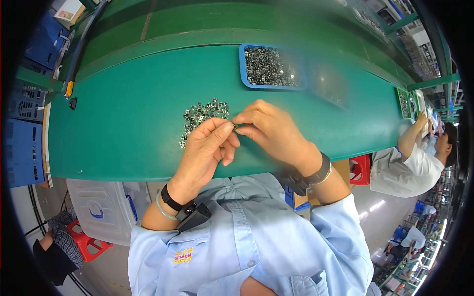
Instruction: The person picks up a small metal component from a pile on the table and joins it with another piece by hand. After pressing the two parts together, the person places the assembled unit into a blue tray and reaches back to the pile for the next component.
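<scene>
Clock centred on where the hands meet, twelve away from the wearer.

Far left, nine o'clock: blue crates (24,148) stacked beyond the table edge. Between nine and ten, a yellow-tipped tool (69,89) at the green table (123,113)'s rim. Eight o'clock, below the table: clear lidded bin (98,207).

Near ten o'clock, just beside the left fingertips: loose pile of metal pieces (202,112), shiny and dark, jumbled.

Left hand (210,141): thumb and forefinger pinching a small metal piece (234,127); remaining fingers loosely curled. The piece sits at the centre, raised over the table, mostly hidden by fingertips; its shape I cannot tell.

Right hand (266,129): thumb and forefinger closed on the same piece from the three o'clock side, other fingers folded.

One o'clock, well apart: blue tray (271,88) heaped with similar pieces; a blur covers its right end.

Far right, between three and four: red stool (363,170), then a co-worker in a pale shirt (405,172).

Handling, my judgement: light, stiff, hard to break, smooth enough to slip or spin. Best held by opposite edges, thumb against forefinger.
</scene>
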`<state>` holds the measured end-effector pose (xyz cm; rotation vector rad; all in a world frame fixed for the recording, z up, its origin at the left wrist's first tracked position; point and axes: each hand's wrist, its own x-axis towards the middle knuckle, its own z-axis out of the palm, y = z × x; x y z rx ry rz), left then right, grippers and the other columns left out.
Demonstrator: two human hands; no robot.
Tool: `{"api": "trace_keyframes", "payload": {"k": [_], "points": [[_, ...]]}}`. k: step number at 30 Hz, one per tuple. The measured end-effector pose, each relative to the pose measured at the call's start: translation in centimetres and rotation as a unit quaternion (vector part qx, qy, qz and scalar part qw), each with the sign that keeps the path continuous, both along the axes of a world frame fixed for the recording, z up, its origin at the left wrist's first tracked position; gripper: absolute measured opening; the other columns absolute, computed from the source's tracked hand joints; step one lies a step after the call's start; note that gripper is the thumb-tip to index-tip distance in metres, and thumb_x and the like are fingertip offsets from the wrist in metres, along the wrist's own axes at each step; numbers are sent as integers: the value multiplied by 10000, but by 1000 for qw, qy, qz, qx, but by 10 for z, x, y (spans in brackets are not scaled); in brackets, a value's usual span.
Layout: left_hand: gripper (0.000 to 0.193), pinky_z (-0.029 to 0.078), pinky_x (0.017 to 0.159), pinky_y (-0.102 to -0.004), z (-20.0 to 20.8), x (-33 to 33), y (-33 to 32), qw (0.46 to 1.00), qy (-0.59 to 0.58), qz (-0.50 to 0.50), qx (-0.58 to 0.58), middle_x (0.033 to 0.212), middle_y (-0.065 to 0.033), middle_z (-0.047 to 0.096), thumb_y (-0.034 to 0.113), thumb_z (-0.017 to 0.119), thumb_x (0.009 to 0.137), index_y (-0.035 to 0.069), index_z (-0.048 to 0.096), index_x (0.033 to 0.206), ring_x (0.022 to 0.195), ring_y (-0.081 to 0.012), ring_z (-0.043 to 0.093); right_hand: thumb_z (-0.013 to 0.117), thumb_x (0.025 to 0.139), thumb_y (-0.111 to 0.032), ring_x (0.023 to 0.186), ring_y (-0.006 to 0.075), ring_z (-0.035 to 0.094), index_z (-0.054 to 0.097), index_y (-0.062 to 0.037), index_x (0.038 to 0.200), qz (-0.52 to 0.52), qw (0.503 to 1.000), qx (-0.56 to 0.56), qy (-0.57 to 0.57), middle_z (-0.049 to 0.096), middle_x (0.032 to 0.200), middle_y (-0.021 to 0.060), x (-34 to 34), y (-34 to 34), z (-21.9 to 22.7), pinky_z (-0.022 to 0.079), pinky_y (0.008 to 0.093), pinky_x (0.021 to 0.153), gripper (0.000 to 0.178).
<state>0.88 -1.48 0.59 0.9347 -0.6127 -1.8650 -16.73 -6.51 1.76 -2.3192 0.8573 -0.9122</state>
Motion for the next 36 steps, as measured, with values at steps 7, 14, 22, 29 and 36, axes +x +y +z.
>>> {"api": "trace_keyframes", "payload": {"k": [7, 14, 22, 29, 36], "points": [[173, 380, 440, -201, -4, -8, 2, 999, 37, 21, 16, 751, -56, 604, 204, 528, 938, 33, 544, 952, 530, -83, 510, 671, 754, -74, 751, 271, 578, 598, -54, 893, -62, 997, -6, -36, 567, 826, 75, 1, 13, -11, 482, 345, 663, 159], [191, 370, 442, -189, -4, -6, 3, 998, -22, 56, -14, 857, -73, 613, 202, 530, 938, 23, 563, 994, 560, -78, 515, 658, 793, -43, 704, 186, 570, 609, -35, 883, -97, 988, 78, -94, 557, 819, 63, -1, 18, -8, 477, 277, 652, 103], [189, 385, 483, -182, 11, -11, 4, 974, -182, 50, -127, 951, -40, 567, 141, 538, 924, 24, 580, 1066, 673, -72, 538, 629, 854, -77, 709, 95, 551, 609, -15, 865, -69, 902, 346, -250, 557, 819, 32, -5, 21, -5, 466, 232, 612, 66], [128, 413, 531, -193, 10, -15, 5, 950, -241, 32, -195, 881, -19, 554, 115, 549, 915, 20, 593, 989, 684, -71, 543, 629, 850, -74, 689, 100, 552, 603, -9, 864, -73, 960, 231, -143, 545, 800, 36, -6, 23, 6, 467, 231, 610, 71], [126, 427, 531, -202, 14, -14, 7, 968, -191, 14, -163, 832, -29, 579, 121, 541, 922, 14, 567, 982, 667, -80, 556, 629, 844, -50, 710, 108, 565, 621, -27, 887, -61, 950, 225, -205, 548, 834, 33, -5, 27, 4, 479, 236, 625, 49]]}}
